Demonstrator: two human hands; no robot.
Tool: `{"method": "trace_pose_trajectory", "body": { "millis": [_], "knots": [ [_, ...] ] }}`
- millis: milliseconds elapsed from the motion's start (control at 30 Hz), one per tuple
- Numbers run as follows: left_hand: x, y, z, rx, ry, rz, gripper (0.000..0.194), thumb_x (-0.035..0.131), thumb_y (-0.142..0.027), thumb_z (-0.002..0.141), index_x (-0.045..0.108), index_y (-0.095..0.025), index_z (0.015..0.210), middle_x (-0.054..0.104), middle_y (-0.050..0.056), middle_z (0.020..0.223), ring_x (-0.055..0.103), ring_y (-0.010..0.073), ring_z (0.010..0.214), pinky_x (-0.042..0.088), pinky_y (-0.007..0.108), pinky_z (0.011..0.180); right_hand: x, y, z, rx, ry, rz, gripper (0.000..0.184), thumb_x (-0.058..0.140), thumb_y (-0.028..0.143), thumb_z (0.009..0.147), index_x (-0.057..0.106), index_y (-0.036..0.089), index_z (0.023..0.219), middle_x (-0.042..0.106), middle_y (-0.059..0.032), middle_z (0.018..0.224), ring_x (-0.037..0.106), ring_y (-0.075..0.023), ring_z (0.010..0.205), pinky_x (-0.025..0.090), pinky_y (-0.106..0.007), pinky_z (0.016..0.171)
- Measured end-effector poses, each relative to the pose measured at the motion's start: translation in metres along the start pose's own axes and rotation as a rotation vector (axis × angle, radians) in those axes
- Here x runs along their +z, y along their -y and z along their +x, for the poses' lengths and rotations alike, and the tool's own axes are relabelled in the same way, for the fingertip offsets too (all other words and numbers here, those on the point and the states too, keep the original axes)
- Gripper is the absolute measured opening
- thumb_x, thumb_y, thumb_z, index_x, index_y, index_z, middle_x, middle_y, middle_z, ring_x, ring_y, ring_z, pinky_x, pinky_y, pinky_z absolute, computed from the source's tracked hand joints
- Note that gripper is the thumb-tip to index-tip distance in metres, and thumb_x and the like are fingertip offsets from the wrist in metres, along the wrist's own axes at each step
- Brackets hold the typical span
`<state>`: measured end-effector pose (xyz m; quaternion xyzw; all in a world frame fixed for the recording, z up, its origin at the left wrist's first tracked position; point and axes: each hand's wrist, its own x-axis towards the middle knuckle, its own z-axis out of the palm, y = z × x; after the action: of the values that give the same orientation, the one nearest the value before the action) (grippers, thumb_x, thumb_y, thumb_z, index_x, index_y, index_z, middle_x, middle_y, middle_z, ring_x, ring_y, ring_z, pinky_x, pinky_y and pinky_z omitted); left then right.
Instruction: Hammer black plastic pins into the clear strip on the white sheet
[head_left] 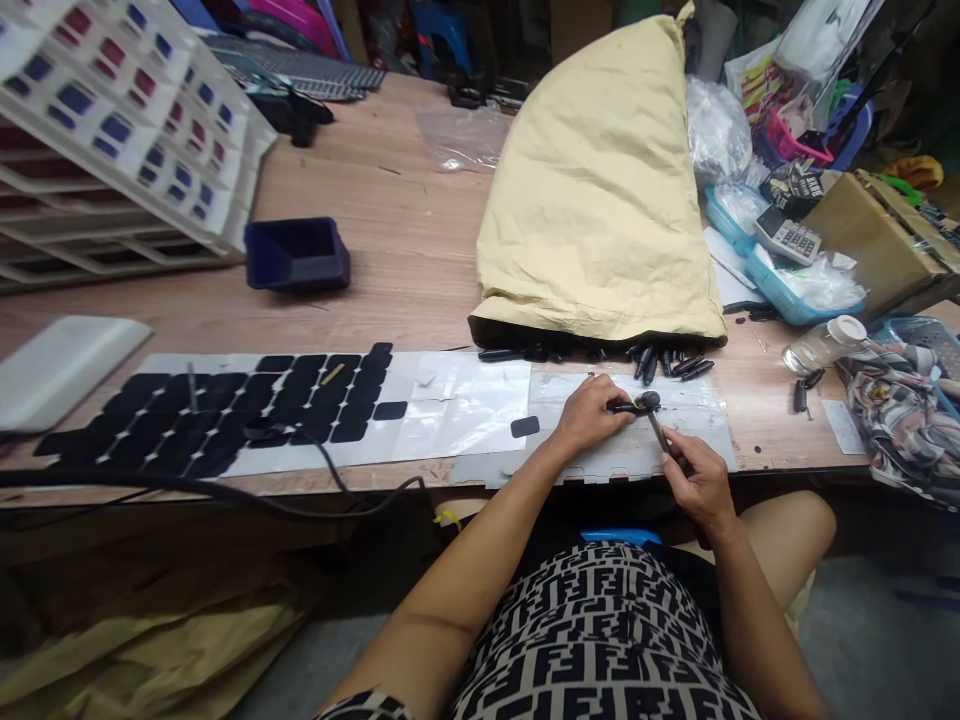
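Observation:
My left hand pinches a small black tube-like piece low over a grey sheet of card. In my right hand is a hammer with a silver shaft; its dark head rests at or just over the far end of the black piece. Whether the two touch, I cannot tell. Several similar black pieces lie loose behind my hands, along the opening of a large tan sack. A flat black rounded tile lies left of my left wrist.
Rows of black tiles cover a white sheet on the left, with a black cable along the table edge. A dark blue bin and white crate stand behind. A jar and patterned cloth are right.

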<state>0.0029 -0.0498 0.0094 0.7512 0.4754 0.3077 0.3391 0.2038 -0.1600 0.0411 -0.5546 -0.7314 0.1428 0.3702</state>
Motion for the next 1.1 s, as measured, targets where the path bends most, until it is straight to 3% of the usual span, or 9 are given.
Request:
{"method": "trace_pose_trajectory", "body": {
  "millis": [433,567,733,867,967,1100],
  "knots": [
    [-0.003,0.001,-0.002,0.059,0.013,0.033,0.015,0.075,-0.03,0.08,0.073,-0.02,0.091,0.062,0.003,0.088,0.056,0.0213,0.09,0.046,0.034,0.08,-0.008,-0.05,0.022,0.446,-0.232,0.331,0.044,0.069,0.035,0.082,0.071,0.014,0.121,0.054,0.0027,0.071,0.05,-0.0116,0.061,0.044,-0.025,0.057],
    [-0.011,-0.008,-0.016,0.211,0.118,0.005,0.016,0.077,-0.034,0.08,0.075,-0.023,0.092,0.063,0.004,0.097,0.054,0.0222,0.097,0.045,0.037,0.09,-0.005,-0.049,0.019,0.47,-0.227,0.382,0.05,0.071,0.037,0.081,0.069,0.014,0.125,0.052,0.0032,0.072,0.046,-0.0104,0.058,0.04,-0.025,0.054],
    [-0.008,-0.026,-0.057,0.452,0.314,0.002,0.019,0.077,-0.04,0.082,0.076,-0.027,0.094,0.061,0.005,0.123,0.05,0.0257,0.117,0.039,0.041,0.104,-0.006,-0.045,0.017,0.462,-0.207,0.368,0.047,0.068,0.035,0.083,0.069,0.014,0.125,0.05,0.0032,0.072,0.045,-0.0103,0.059,0.038,-0.024,0.053],
    [0.007,-0.032,-0.079,0.525,0.253,0.222,0.018,0.072,-0.029,0.085,0.074,-0.023,0.101,0.056,0.011,0.134,0.046,0.0308,0.124,0.036,0.047,0.106,-0.007,-0.043,0.017,0.44,-0.185,0.316,0.044,0.067,0.034,0.084,0.07,0.016,0.124,0.049,0.0029,0.073,0.043,-0.01,0.058,0.038,-0.024,0.052],
    [0.013,-0.032,-0.081,0.524,0.2,0.257,0.026,0.075,-0.032,0.082,0.072,-0.023,0.106,0.055,0.011,0.138,0.046,0.0319,0.125,0.037,0.048,0.106,-0.006,-0.041,0.017,0.416,-0.182,0.278,0.043,0.066,0.034,0.083,0.07,0.015,0.122,0.051,0.0022,0.074,0.044,-0.0103,0.058,0.04,-0.024,0.053],
    [0.011,-0.034,-0.062,0.322,0.073,0.107,0.026,0.072,-0.037,0.083,0.071,-0.022,0.104,0.068,0.008,0.115,0.057,0.0246,0.109,0.045,0.038,0.096,-0.006,-0.039,0.018,0.399,-0.171,0.235,0.043,0.065,0.034,0.084,0.071,0.015,0.121,0.05,0.0028,0.072,0.042,-0.0095,0.056,0.04,-0.024,0.053]
  ]
}}
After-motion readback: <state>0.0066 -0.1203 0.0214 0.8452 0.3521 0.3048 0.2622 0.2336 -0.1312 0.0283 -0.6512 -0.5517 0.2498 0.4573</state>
